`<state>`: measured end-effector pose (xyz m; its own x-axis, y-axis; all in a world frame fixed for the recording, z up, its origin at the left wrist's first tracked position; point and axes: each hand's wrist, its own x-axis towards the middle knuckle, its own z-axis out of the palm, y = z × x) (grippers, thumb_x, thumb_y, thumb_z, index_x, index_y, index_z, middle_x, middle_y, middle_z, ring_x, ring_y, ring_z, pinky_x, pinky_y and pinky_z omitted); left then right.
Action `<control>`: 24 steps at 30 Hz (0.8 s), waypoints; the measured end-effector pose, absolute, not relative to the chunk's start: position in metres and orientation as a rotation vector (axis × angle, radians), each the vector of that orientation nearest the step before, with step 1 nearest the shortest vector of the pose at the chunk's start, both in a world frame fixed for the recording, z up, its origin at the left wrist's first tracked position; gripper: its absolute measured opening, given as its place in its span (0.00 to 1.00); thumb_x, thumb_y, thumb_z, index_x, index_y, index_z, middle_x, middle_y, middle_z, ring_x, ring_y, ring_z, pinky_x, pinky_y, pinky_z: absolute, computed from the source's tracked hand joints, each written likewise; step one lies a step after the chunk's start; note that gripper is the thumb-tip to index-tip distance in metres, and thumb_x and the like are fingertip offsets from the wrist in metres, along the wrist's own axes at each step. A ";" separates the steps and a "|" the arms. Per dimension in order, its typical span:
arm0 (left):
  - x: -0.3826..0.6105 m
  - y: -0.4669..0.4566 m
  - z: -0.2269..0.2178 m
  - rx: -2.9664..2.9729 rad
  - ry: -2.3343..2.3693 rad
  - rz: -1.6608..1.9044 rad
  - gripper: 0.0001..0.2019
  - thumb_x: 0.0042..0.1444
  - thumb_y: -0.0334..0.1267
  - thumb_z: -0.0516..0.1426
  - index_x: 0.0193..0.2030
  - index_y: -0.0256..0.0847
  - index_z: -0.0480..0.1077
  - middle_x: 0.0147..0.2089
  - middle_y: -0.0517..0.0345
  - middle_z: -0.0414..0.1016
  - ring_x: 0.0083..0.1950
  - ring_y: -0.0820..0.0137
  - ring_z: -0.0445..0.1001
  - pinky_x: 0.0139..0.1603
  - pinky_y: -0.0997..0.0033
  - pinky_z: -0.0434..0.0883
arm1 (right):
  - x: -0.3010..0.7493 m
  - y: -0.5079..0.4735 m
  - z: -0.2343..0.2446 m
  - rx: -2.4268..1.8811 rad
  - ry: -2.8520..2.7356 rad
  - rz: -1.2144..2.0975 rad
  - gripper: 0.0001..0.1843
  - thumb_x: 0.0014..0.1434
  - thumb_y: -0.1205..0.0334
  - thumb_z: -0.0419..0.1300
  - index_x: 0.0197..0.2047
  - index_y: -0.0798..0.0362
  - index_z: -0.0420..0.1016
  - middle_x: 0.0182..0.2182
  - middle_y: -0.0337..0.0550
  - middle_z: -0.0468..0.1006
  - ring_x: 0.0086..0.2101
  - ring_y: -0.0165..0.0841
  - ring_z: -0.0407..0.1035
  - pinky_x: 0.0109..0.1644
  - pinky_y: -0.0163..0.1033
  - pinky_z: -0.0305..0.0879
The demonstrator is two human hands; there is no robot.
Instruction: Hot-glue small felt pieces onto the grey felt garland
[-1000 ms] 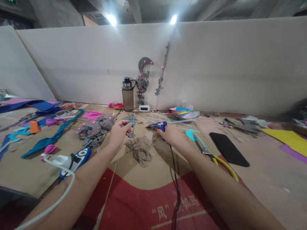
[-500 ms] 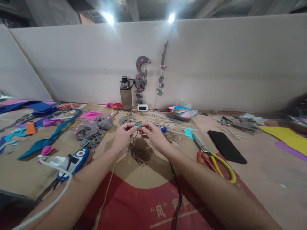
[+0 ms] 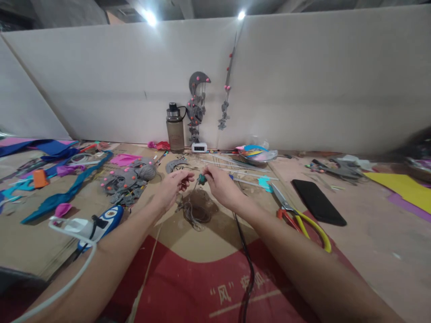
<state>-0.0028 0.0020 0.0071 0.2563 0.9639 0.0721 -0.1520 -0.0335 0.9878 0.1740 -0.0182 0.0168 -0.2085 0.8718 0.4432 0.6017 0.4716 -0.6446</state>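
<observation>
Small teal felt piece (image 3: 202, 179) sits pinched in the fingertips of the right hand (image 3: 220, 187), above a loose coil of grey cord (image 3: 194, 214) on the brown cardboard tabletop (image 3: 202, 244). The left hand (image 3: 173, 188) hovers just beside it, fingers curled closed; what they pinch is too small to tell.

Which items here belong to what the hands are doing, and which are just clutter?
In hand: small teal piece, pinched by the right hand; left hand close beside it; grey string coiled beneath.
Lying about: scissors, black phone, water bottle, blue-white corded tool, grey felt pile.
</observation>
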 end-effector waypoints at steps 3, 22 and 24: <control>-0.004 0.004 0.010 1.353 0.944 1.056 0.18 0.51 0.51 0.58 0.33 0.35 0.74 0.30 0.55 0.73 0.27 0.76 0.64 0.25 0.75 0.57 | 0.174 -0.019 0.018 -1.182 -2.057 0.303 0.09 0.60 0.71 0.46 0.33 0.53 0.66 0.30 0.42 0.70 0.33 0.32 0.62 0.38 0.37 0.56; -0.001 0.000 0.008 1.250 0.937 0.726 0.11 0.41 0.40 0.66 0.29 0.35 0.74 0.22 0.59 0.70 0.19 0.80 0.62 0.18 0.80 0.56 | 0.170 -0.018 0.007 -1.085 -1.906 0.397 0.03 0.58 0.65 0.57 0.37 0.53 0.71 0.32 0.42 0.76 0.33 0.32 0.69 0.39 0.38 0.62; -0.001 0.000 0.006 1.217 0.959 0.729 0.10 0.40 0.39 0.66 0.27 0.35 0.73 0.21 0.59 0.69 0.18 0.80 0.62 0.18 0.79 0.55 | 0.170 -0.018 0.006 -1.073 -1.818 0.492 0.06 0.58 0.63 0.57 0.40 0.52 0.69 0.33 0.43 0.76 0.34 0.33 0.70 0.41 0.39 0.64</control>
